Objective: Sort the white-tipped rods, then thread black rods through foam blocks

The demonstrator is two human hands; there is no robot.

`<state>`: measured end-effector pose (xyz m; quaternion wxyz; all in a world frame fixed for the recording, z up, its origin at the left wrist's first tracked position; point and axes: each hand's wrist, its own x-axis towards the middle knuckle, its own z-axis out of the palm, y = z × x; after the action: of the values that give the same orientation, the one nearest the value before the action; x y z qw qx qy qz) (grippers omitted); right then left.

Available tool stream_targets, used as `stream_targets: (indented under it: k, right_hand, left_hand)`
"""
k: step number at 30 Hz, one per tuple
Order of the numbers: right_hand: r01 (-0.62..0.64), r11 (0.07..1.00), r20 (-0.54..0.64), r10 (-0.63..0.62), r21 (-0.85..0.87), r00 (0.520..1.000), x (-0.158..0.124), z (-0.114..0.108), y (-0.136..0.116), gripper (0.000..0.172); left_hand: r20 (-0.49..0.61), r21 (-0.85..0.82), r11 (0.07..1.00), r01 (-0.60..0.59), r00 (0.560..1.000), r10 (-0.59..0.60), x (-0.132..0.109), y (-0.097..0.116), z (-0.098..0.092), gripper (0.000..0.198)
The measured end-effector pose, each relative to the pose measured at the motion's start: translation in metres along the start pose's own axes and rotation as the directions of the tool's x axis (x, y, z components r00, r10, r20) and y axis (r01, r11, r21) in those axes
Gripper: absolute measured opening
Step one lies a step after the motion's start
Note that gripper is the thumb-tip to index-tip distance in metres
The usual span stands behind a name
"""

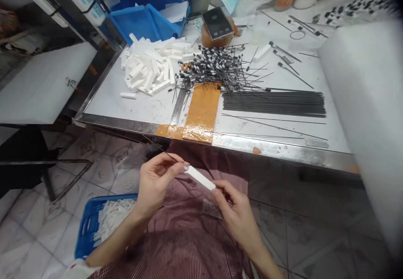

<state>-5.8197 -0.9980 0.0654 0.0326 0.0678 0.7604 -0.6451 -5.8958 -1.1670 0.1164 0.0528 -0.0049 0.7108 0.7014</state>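
Observation:
My left hand (156,183) is below the table edge, over my lap, with finger and thumb pinched on a thin black rod (159,148) that slants up to the left. My right hand (234,212) is closed on the lower end of a small white block (200,178). The block's upper end meets the rod at my left fingertips. Both hands hover above a checked red apron (189,237).
On the white table (141,102) lie a heap of white blocks (151,67), a tangle of tipped black rods (214,67), a neat row of bare rods (273,102), a steel ruler (179,105) and orange tape (202,111). A blue basket (91,224) of white blocks sits on the floor.

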Motion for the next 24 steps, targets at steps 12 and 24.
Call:
stream_targets:
  k: [12, 24]
  right_hand:
    - [-0.002, 0.970, -0.041, -0.008, -0.242, 0.999, 0.000, 0.002, 0.022, 0.024]
    - [0.169, 0.908, 0.028, -0.172, -0.382, 0.985, -0.004, 0.008, 0.017, 0.011]
  left_hand:
    - [-0.060, 0.000, 1.000, -0.021, 0.998, 0.021, 0.018, -0.008, -0.030, 0.015]
    - [-0.072, 0.060, 0.998, -0.027, 0.997, 0.031, 0.006, -0.020, -0.052, 0.017]
